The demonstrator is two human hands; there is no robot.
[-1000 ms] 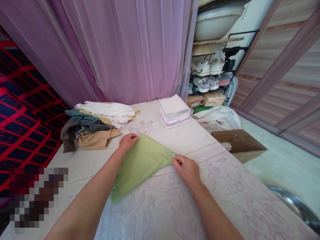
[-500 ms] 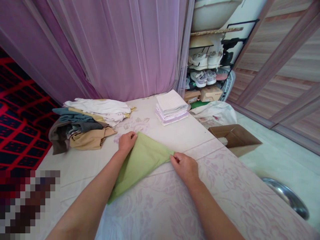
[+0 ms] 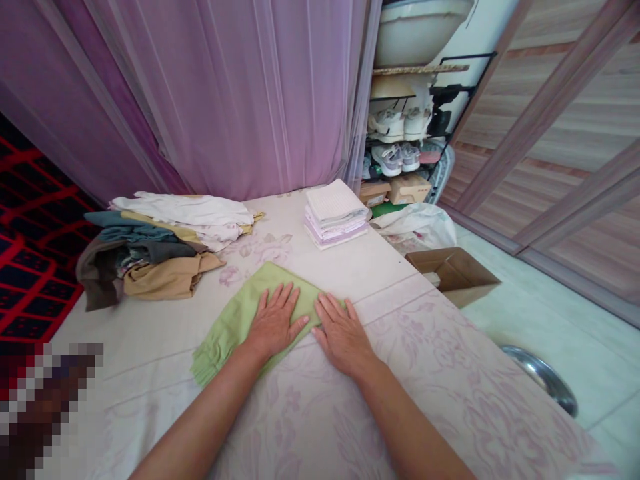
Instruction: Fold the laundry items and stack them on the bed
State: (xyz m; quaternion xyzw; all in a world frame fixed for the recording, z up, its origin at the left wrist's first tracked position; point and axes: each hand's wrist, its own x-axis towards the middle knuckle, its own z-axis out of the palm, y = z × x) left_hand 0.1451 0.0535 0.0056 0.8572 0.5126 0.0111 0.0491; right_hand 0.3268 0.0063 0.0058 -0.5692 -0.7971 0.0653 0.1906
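Observation:
A light green garment [image 3: 230, 317] with a gathered elastic edge at its left end lies folded on the patterned bedspread [image 3: 425, 373]. My left hand [image 3: 275, 323] rests flat on the middle of it, fingers spread. On its right end lies my right hand [image 3: 343, 333], palm down with the fingers stretched out. Neither hand grips the cloth. Part of the garment's near edge is hidden under my hands and left forearm.
A heap of clothes [image 3: 165, 243] lies at the left. Folded white and lilac cloths [image 3: 336, 217] are stacked at the back. Off the right edge, an open cardboard box [image 3: 455, 273] and a metal basin [image 3: 543, 377] stand on the floor, with a shoe rack [image 3: 400, 137] behind.
Both hands have let go of the garment's edges and now lie flat on it. The garment is spread down on the bed, its gathered edge now showing. The view has shifted slightly right.

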